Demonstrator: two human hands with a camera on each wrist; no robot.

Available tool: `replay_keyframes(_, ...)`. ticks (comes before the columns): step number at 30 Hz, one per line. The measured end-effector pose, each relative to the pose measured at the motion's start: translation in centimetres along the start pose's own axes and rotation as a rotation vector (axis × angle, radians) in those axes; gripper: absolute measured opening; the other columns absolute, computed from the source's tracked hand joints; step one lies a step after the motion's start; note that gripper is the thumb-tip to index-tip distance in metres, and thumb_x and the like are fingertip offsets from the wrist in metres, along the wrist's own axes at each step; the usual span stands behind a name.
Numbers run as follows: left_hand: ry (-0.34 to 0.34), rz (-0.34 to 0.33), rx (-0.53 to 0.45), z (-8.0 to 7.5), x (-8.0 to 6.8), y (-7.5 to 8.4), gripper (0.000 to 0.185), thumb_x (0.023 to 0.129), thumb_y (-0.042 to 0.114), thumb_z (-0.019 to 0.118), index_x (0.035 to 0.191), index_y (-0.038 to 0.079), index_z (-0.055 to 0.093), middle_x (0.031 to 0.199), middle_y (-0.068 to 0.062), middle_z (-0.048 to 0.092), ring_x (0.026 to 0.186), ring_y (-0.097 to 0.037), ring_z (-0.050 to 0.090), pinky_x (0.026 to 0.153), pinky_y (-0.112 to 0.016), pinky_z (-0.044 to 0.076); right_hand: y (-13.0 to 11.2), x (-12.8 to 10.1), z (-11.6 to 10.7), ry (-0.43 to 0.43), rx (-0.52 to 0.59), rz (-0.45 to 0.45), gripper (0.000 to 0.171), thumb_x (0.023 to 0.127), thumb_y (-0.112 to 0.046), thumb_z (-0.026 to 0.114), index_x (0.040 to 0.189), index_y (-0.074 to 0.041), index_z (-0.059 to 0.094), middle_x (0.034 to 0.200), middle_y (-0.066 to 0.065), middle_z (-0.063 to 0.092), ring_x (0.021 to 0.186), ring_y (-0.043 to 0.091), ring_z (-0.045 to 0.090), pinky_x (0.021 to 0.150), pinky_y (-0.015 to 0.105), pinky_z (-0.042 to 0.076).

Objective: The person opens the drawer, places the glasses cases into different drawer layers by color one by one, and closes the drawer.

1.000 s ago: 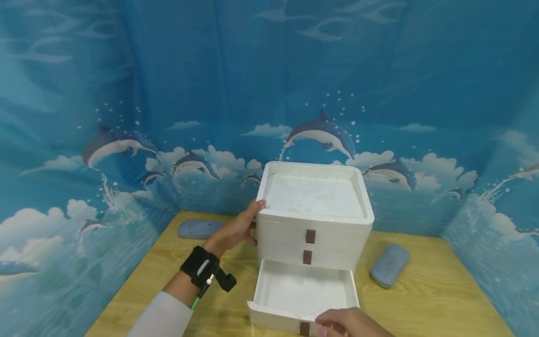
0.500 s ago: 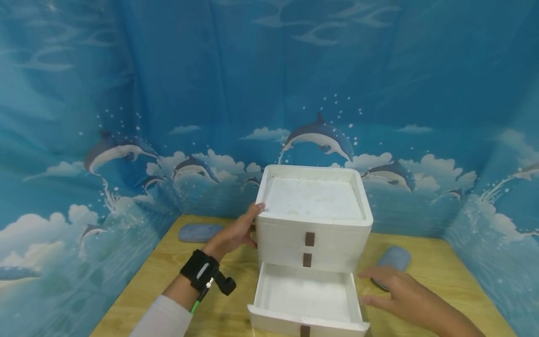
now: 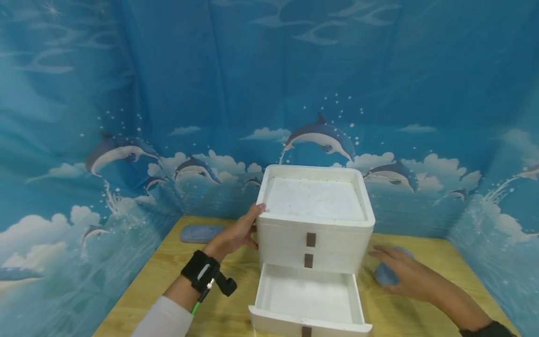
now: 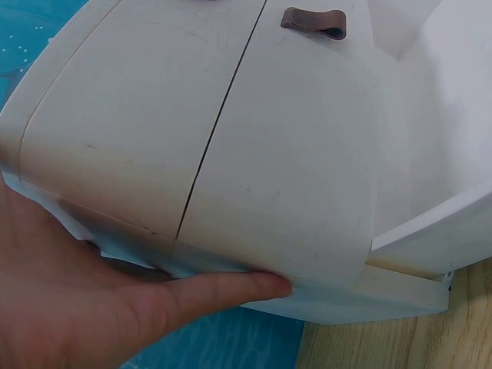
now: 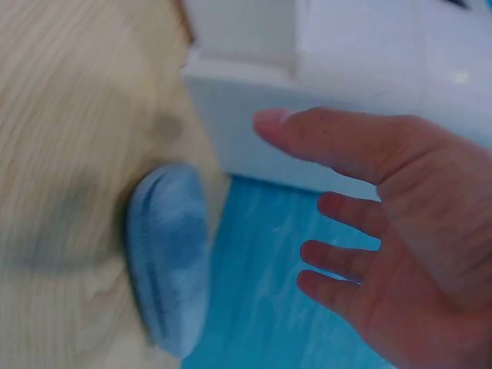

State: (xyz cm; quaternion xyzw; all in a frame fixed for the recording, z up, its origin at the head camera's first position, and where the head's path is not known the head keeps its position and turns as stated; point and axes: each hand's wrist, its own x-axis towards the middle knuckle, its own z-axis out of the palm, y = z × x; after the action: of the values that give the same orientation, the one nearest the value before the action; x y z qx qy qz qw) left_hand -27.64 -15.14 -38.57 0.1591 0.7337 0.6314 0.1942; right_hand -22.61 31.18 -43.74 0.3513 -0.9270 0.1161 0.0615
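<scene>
A white drawer cabinet (image 3: 315,220) with brown pull tabs stands on the wooden table (image 3: 425,299). Its bottom drawer (image 3: 307,299) is pulled out and looks empty. My left hand (image 3: 237,230) lies flat against the cabinet's left side, thumb up at the top rim; the left wrist view shows the cabinet's side (image 4: 231,146) against the palm (image 4: 115,300). My right hand (image 3: 400,271) hovers with fingers spread over a blue-grey case (image 3: 385,275) right of the cabinet. In the right wrist view the case (image 5: 169,254) lies below the hand's (image 5: 369,231) straight fingers, apart from them.
A second blue-grey case (image 3: 201,232) lies at the table's back left. Blue dolphin-print cloth (image 3: 126,140) walls the table on three sides. The open drawer juts toward the table's front edge.
My right hand left the drawer's front and moved right and back, over the blue-grey case. The left hand has stayed on the cabinet; the drawer stays open.
</scene>
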Motion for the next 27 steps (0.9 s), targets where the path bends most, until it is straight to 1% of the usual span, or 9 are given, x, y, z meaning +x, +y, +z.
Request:
replay_keyframes(2,-0.002,0.004,0.001,0.0,0.0,0.0,0.071,0.105,0.070,0.031,0.165,0.040,0.009,0.171,-0.009,0.016,0.151,-0.049,0.032,0.090,-0.070,0.052,0.8,0.0,0.5,-0.043,0.029,0.014,0.079,0.074,-0.020,0.093,0.141,-0.002,0.055,0.143,0.033,0.053,0.122,0.059,0.054,0.086,0.069,0.052)
replay_keyframes(4,-0.005,0.002,0.005,0.0,0.0,-0.1,0.070,0.105,0.069,0.030,0.165,0.041,0.009,0.171,-0.009,0.016,0.151,-0.048,0.033,0.089,-0.067,0.053,1.5,-0.1,1.1,-0.099,0.047,0.053,0.080,0.074,-0.016,0.093,0.142,-0.002,0.054,0.146,0.035,0.048,0.125,0.063,0.049,0.087,0.071,0.051)
replay_keyframes(8,-0.004,-0.006,0.002,0.0,0.0,-0.2,0.069,0.105,0.069,0.030,0.165,0.039,0.011,0.170,-0.010,0.019,0.150,-0.048,0.033,0.089,-0.068,0.052,2.7,0.0,2.1,-0.182,-0.009,0.138,0.083,0.070,-0.013,0.095,0.142,-0.005,0.055,0.151,0.034,0.044,0.131,0.065,0.043,0.091,0.071,0.050)
replay_keyframes(12,0.000,-0.007,-0.001,0.0,0.0,-0.3,0.070,0.105,0.070,0.031,0.165,0.040,0.013,0.170,-0.009,0.019,0.151,-0.048,0.034,0.091,-0.072,0.051,3.9,0.0,3.2,-0.200,-0.095,0.153,0.082,0.068,-0.005,0.095,0.141,-0.006,0.057,0.151,0.030,0.047,0.132,0.061,0.044,0.095,0.070,0.050)
replay_keyframes(16,-0.001,0.001,0.000,0.0,0.0,-0.3,0.070,0.104,0.072,0.031,0.164,0.042,0.013,0.170,-0.006,0.018,0.150,-0.047,0.034,0.093,-0.075,0.049,4.7,0.0,3.9,-0.213,-0.156,0.141,0.080,0.069,0.002,0.091,0.141,-0.006,0.058,0.150,0.027,0.051,0.134,0.062,0.045,0.100,0.073,0.045)
replay_keyframes(17,0.000,0.002,0.002,0.1,0.0,-0.2,0.070,0.103,0.073,0.031,0.164,0.043,0.013,0.170,-0.006,0.019,0.150,-0.047,0.034,0.093,-0.075,0.049,4.9,0.0,4.0,-0.214,-0.167,0.136,0.078,0.070,0.001,0.091,0.141,-0.006,0.058,0.149,0.027,0.052,0.134,0.062,0.045,0.100,0.073,0.045)
replay_keyframes(20,0.003,0.004,0.004,0.1,0.0,-0.1,0.071,0.103,0.074,0.032,0.164,0.043,0.012,0.170,-0.006,0.018,0.150,-0.047,0.034,0.094,-0.077,0.048,5.2,0.1,4.2,-0.220,-0.173,0.125,0.074,0.072,0.003,0.089,0.140,-0.004,0.059,0.146,0.027,0.055,0.132,0.060,0.048,0.099,0.070,0.048)
replay_keyframes(24,0.005,-0.002,0.002,0.0,0.0,-0.1,0.073,0.102,0.074,0.032,0.164,0.043,0.009,0.172,-0.006,0.014,0.152,-0.047,0.032,0.096,-0.079,0.046,5.5,0.2,4.4,-0.231,-0.169,0.128,0.068,0.074,0.014,0.083,0.136,-0.001,0.061,0.141,0.026,0.058,0.129,0.056,0.052,0.095,0.065,0.051)
replay_keyframes(27,0.007,-0.004,0.002,0.0,0.0,-0.1,0.074,0.102,0.074,0.032,0.165,0.042,0.010,0.172,-0.006,0.013,0.152,-0.047,0.031,0.096,-0.079,0.045,5.5,0.3,4.5,-0.235,-0.184,0.143,0.065,0.075,0.015,0.081,0.135,-0.001,0.061,0.137,0.024,0.061,0.125,0.053,0.055,0.093,0.063,0.053)
